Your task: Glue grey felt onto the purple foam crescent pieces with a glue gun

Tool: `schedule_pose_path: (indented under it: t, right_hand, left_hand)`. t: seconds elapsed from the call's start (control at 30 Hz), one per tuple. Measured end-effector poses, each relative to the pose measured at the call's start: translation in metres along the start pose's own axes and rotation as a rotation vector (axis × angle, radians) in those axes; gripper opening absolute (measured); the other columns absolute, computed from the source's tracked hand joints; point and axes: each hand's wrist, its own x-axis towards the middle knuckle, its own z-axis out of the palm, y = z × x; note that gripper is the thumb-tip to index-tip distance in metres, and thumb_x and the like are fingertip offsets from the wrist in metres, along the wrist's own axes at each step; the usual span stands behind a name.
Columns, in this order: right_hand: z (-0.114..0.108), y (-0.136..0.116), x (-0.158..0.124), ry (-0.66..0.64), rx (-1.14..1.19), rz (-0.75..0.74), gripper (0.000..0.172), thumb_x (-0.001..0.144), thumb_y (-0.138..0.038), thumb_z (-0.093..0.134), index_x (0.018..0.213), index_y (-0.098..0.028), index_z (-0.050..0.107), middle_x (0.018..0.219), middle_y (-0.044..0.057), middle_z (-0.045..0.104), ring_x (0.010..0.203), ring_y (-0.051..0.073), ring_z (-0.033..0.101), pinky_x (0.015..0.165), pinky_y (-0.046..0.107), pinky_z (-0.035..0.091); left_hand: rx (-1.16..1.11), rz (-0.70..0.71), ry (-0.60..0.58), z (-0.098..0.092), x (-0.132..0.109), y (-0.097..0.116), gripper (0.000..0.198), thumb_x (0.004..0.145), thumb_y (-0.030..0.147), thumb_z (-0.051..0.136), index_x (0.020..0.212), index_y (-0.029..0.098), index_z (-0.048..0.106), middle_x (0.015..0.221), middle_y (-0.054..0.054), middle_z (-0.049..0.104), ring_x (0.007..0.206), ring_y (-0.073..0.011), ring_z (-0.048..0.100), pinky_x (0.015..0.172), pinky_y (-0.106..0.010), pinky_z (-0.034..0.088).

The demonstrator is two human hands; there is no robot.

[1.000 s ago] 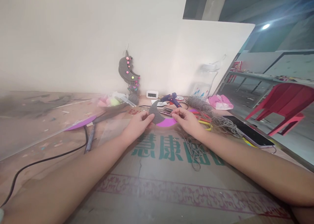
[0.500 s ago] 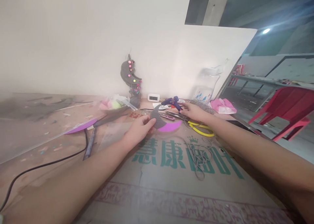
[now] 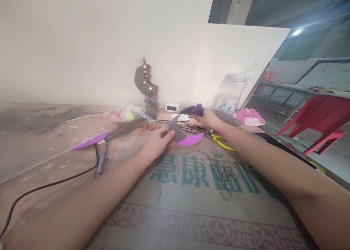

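My left hand [image 3: 159, 142] pinches a purple crescent [image 3: 190, 139], whose upper part is wrapped in grey yarn [image 3: 177, 129]. Farther back, my right hand [image 3: 207, 118] has its fingers wrapped round a dark blue glue gun [image 3: 193, 110], its nozzle pointing left above a white paper. Under the right hand lie scissors and a pink utility knife [image 3: 188, 130]. A loose grey strand [image 3: 225, 171] trails in loops across the printed cardboard in front of the right forearm.
A finished-looking grey crescent with pompoms [image 3: 142, 79] leans on the wall. Around it are a small digital clock [image 3: 172, 107], a clear jar [image 3: 232, 91], a pink bag [image 3: 250, 116], yellow-handled tool [image 3: 224, 143], a marker [image 3: 101, 160] and a black cable [image 3: 51, 183].
My right hand has closed round the glue gun and tilted it up slightly off the table. My left hand still holds the crescent in nearly the same place.
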Motion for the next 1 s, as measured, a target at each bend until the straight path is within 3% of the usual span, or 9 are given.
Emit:
schedule_pose_path:
  t: [0.17,0.27,0.37,0.5,0.63,0.77,0.83,1.0]
  right_hand:
    - [-0.026,-0.016,-0.026,-0.011,0.087,0.052,0.03,0.083,-0.04,0.054,0.091,-0.013,0.064,0.075,0.009,0.07,0.06,0.016,0.063,0.058,0.025,0.049]
    - [-0.041,-0.031,-0.054,-0.008,0.221,0.052,0.034,0.082,-0.046,0.053,0.081,-0.014,0.066,0.072,0.008,0.07,0.064,0.018,0.063,0.056,0.026,0.049]
    - [-0.049,-0.042,-0.083,0.062,0.369,-0.062,0.03,0.078,-0.044,0.061,0.084,-0.015,0.065,0.082,0.008,0.071,0.074,0.02,0.064,0.069,0.031,0.052]
    - [-0.042,-0.041,-0.114,0.052,0.508,-0.245,0.024,0.077,-0.041,0.063,0.083,-0.018,0.063,0.086,0.007,0.07,0.083,0.021,0.065,0.082,0.036,0.051]
    - [-0.024,-0.031,-0.133,0.07,0.495,-0.21,0.022,0.076,-0.041,0.064,0.079,-0.02,0.059,0.077,0.004,0.067,0.075,0.02,0.064,0.074,0.033,0.052]
    - [-0.014,-0.026,-0.14,-0.02,0.411,-0.245,0.024,0.074,-0.043,0.065,0.078,-0.02,0.058,0.072,0.001,0.064,0.07,0.019,0.061,0.065,0.031,0.051]
    - [-0.013,-0.025,-0.14,-0.064,0.373,-0.266,0.027,0.074,-0.045,0.065,0.08,-0.02,0.058,0.072,0.001,0.063,0.069,0.018,0.06,0.065,0.03,0.05]
    - [-0.013,-0.026,-0.14,-0.029,0.368,-0.236,0.036,0.07,-0.046,0.069,0.092,-0.019,0.062,0.083,0.002,0.067,0.076,0.02,0.062,0.07,0.031,0.05]
  left_hand:
    - [-0.014,-0.014,0.005,0.0,-0.001,0.001,0.034,0.079,0.05,0.051,0.066,0.019,0.045,0.056,0.003,0.054,0.051,-0.0099,0.049,0.051,-0.021,0.037]
    - [-0.019,-0.035,0.018,-0.001,0.001,-0.001,0.034,0.078,0.049,0.052,0.067,0.019,0.044,0.057,0.002,0.056,0.052,-0.0103,0.051,0.05,-0.021,0.039]
    - [-0.028,-0.054,0.051,-0.002,0.003,-0.003,0.033,0.076,0.049,0.054,0.067,0.019,0.044,0.058,0.002,0.058,0.052,-0.0111,0.054,0.049,-0.021,0.04]
    - [-0.043,-0.06,0.088,-0.002,0.004,-0.004,0.03,0.077,0.044,0.053,0.065,0.019,0.042,0.055,0.002,0.056,0.05,-0.0098,0.052,0.047,-0.019,0.038]
    - [-0.063,-0.058,0.108,-0.003,0.004,-0.002,0.028,0.078,0.04,0.053,0.064,0.019,0.042,0.054,0.003,0.054,0.048,-0.0083,0.051,0.048,-0.019,0.037]
    - [-0.083,-0.073,0.105,-0.002,0.003,0.002,0.028,0.078,0.04,0.053,0.064,0.018,0.042,0.056,0.002,0.057,0.05,-0.0089,0.054,0.048,-0.019,0.038]
    - [-0.097,-0.077,0.097,-0.002,0.003,0.004,0.026,0.077,0.04,0.054,0.066,0.018,0.044,0.058,0.001,0.059,0.051,-0.0093,0.055,0.048,-0.02,0.038]
    - [-0.088,-0.071,0.074,-0.001,0.002,0.003,0.023,0.077,0.038,0.054,0.07,0.017,0.05,0.061,0.0,0.06,0.052,-0.0094,0.055,0.049,-0.02,0.039]
